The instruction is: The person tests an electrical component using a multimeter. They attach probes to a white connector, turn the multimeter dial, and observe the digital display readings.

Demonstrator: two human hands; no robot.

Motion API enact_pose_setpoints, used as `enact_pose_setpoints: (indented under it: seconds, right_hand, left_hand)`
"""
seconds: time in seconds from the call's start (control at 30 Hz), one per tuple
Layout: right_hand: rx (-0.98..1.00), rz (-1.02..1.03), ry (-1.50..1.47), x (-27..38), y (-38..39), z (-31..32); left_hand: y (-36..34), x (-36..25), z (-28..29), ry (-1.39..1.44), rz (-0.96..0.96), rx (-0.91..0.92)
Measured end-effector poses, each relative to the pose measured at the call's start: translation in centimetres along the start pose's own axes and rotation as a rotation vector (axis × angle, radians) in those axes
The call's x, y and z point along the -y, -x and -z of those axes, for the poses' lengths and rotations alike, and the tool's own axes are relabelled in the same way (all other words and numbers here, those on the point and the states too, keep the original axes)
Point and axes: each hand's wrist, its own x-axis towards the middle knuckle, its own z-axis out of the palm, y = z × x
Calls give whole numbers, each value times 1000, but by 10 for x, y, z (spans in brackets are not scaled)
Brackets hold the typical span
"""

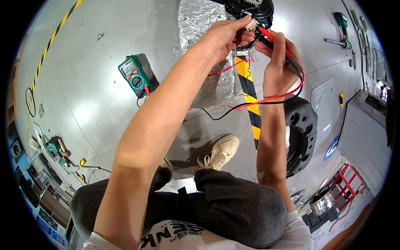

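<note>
My left hand (225, 37) pinches a small white plug connector (251, 25) beside a black round motor-like part (254, 10). Closed around a red and a black test probe (279, 45), my right hand (280, 62) holds their tips close to the connector; whether they touch its contacts is too small to tell. Red and black leads (266, 101) hang from the probes and run left behind my left forearm. A green multimeter (136, 77) lies on the floor to the left, a red lead plugged into it. Beneath my hands is a silver foil-covered panel (198, 25).
Yellow-black tape (248, 89) crosses the floor beside the panel. A black foam ring (302, 133) lies right of my right forearm. Farther right are a green power tool (342, 31) and a grey panel (362, 137). More tools (58, 148) lie at the left.
</note>
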Motion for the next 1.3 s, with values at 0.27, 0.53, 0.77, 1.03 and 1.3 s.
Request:
enact_pose_setpoints:
  seconds: [0.27,0.53,0.77,1.03,1.3]
  right_hand:
    - [10,6,42,3,-2,0]
    - [38,-29,-76,3,-7,4]
    - [25,-39,-71,7,-5,4]
    - [22,-64,-86,9,-6,4]
    - [26,-63,-93,11,-7,3]
  left_hand:
    - [3,0,-3,-31,-14,-21]
    - [2,-1,-4,-29,-5,-16]
    - [1,-1,-3,-30,-2,-19]
    - [3,-1,-4,-30,-9,-15]
    - [3,0,-5,-38,-19,-38]
